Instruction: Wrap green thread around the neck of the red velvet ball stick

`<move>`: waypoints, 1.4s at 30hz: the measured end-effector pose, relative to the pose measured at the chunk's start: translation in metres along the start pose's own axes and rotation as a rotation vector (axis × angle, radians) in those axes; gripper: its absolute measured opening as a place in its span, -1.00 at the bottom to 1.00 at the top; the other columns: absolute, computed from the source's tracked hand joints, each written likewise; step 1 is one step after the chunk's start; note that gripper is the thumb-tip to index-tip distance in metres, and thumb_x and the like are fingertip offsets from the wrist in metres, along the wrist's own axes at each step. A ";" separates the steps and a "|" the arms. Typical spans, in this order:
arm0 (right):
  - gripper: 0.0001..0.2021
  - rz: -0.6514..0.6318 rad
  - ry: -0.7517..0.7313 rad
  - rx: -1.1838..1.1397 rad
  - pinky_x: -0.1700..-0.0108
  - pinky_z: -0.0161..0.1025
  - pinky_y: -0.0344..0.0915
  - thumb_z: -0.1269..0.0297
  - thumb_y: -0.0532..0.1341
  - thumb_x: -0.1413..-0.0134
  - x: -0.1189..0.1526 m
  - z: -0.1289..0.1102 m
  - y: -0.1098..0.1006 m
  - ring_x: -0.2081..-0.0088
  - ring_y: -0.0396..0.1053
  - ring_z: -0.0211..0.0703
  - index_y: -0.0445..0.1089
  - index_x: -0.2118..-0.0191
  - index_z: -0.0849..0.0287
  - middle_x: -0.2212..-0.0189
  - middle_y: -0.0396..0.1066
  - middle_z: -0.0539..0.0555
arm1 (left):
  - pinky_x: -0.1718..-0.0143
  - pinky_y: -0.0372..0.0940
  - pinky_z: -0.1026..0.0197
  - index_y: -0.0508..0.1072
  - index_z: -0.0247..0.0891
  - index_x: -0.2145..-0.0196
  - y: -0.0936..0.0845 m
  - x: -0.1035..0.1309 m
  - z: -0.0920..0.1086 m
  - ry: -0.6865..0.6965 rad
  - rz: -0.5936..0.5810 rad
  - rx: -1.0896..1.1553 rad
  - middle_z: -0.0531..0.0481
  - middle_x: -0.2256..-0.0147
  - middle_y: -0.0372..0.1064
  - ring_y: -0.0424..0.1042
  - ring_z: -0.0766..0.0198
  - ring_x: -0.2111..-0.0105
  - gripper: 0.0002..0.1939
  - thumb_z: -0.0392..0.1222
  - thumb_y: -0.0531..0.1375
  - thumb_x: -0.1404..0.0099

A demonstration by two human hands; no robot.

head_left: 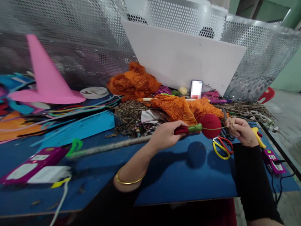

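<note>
My left hand (166, 135) is closed around a stick (127, 142) that runs left behind my wrist. Red wrapping and a band of green thread (195, 127) cover the stick near my fingers. A round red ball (210, 126) appears just beyond the green band; whether it is fixed to the stick I cannot tell. From the band a green thread stretches tight across the ball to my right hand (242, 130), whose fingers pinch it. Scissors with yellow and red handles (221, 148) lie on the table below, left of my right hand.
Orange patterned cloth (183, 108) and twigs (249, 110) lie behind my hands on the blue table (164, 182). A pink cone hat (48, 78) stands far left. Purple power strips (37, 161) with cables sit at both sides. A white board (183, 56) leans at the back.
</note>
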State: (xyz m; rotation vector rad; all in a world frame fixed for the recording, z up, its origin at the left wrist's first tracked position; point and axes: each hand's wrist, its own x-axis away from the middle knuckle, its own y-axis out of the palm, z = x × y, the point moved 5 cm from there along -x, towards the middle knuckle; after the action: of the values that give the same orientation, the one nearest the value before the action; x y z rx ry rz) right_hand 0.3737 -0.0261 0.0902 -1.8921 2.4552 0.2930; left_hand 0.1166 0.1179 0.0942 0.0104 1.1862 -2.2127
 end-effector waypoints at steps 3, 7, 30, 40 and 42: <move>-0.77 0.031 -0.010 -0.022 0.69 -0.40 -0.25 0.18 0.39 0.09 0.000 0.002 -0.008 0.72 -0.18 -0.55 0.42 0.48 0.23 0.49 0.36 -0.03 | 0.32 0.31 0.29 0.51 -0.22 0.22 0.003 0.003 0.008 0.056 -0.099 0.091 0.02 0.33 0.57 0.53 0.22 0.34 -0.80 -0.21 0.19 -0.17; -0.76 -0.032 0.066 0.138 0.66 -0.42 -0.10 0.22 0.43 0.18 0.007 -0.002 -0.009 0.65 0.04 -0.49 0.48 0.35 0.21 0.36 0.40 0.02 | 0.31 0.30 0.23 0.50 -0.19 0.15 -0.008 0.005 0.006 -0.029 0.072 -0.147 -0.04 0.23 0.58 0.54 0.12 0.27 -0.74 -0.25 0.15 -0.19; -0.85 0.474 -0.503 -0.389 0.66 -0.39 -0.06 0.21 0.37 0.00 0.010 -0.016 -0.045 0.68 -0.29 -0.43 0.40 0.36 0.09 0.56 0.17 -0.18 | 0.25 0.33 0.32 0.54 -0.24 0.18 -0.011 0.008 0.014 0.260 -0.243 0.213 -0.05 0.27 0.58 0.54 0.23 0.29 -0.74 -0.32 0.18 -0.15; -0.84 0.610 -0.697 -0.571 0.46 -0.35 0.29 0.28 0.40 0.07 0.061 -0.031 -0.080 0.63 0.06 -0.42 0.43 0.35 0.08 0.57 0.22 -0.18 | 0.24 0.44 0.22 0.49 -0.31 0.21 -0.048 0.012 -0.003 0.141 0.014 0.510 -0.08 0.29 0.55 0.54 0.18 0.29 -0.76 -0.20 0.25 -0.15; -0.89 0.655 -0.714 -0.451 0.50 -0.31 0.25 0.23 0.36 0.00 0.084 -0.030 -0.082 0.66 0.00 -0.38 0.43 0.34 0.05 0.61 0.13 -0.17 | 0.23 0.45 0.20 0.49 -0.31 0.21 -0.054 0.012 -0.008 0.122 0.124 0.489 -0.07 0.29 0.55 0.53 0.18 0.29 -0.74 -0.16 0.27 -0.14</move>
State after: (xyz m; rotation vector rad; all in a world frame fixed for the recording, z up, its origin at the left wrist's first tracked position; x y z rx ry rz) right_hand 0.4334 -0.1318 0.0978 -0.7238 2.4630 1.3480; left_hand 0.0765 0.1402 0.1265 0.4112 0.6560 -2.3595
